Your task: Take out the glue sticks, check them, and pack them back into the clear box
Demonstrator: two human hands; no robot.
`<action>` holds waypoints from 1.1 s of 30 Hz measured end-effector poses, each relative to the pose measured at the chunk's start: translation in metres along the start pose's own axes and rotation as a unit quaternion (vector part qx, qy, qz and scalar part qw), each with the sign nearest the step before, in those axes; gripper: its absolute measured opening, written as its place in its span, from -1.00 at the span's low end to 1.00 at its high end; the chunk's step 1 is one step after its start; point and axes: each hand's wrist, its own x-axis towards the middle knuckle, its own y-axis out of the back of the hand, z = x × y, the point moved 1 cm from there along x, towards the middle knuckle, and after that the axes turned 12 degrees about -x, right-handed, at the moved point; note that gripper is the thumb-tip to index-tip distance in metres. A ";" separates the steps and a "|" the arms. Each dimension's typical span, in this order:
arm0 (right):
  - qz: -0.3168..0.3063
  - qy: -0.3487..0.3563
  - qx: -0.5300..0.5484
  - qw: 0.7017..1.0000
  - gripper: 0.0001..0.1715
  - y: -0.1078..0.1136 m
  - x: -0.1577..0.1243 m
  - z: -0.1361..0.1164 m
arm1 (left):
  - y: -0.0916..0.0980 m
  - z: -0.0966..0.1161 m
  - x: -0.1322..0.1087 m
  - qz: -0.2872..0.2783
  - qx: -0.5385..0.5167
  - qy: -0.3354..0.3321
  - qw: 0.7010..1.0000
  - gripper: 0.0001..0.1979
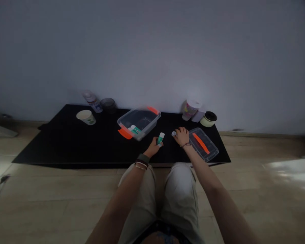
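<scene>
My left hand (154, 148) is closed around a green and white glue stick (161, 137), held tilted with its white end up. To the right, my right hand (182, 136) has its fingers closed at a small whitish cap (174, 134), low over the black table. Left of my hands stands a clear plastic box (150, 128) without its lid, with orange clips at its ends. Inside its near left corner lie green and white glue sticks (135, 129). The clear lid (210, 146) with an orange handle (201, 143) lies flat beside my right wrist.
On the black table (91, 149), a paper cup (86, 117), a spray can (93, 101) and a dark round container (108, 104) stand at the left. A patterned cup (190, 110), a small purplish box (198, 116) and a pale green pot (208, 119) stand back right, against the wall.
</scene>
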 end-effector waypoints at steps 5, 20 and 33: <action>-0.010 0.014 0.026 1.000 -0.74 -0.007 0.010 -0.006 | -0.001 -0.004 0.000 -0.016 0.008 0.002 1.000 -0.67; -0.081 0.157 0.374 0.910 -0.66 0.050 0.003 0.001 | -0.007 0.011 -0.015 -0.084 0.068 -0.103 0.989 -0.61; -0.081 0.106 0.411 0.902 -0.71 0.061 -0.007 0.000 | -0.013 0.025 -0.027 -0.185 -0.023 -0.024 0.982 -0.42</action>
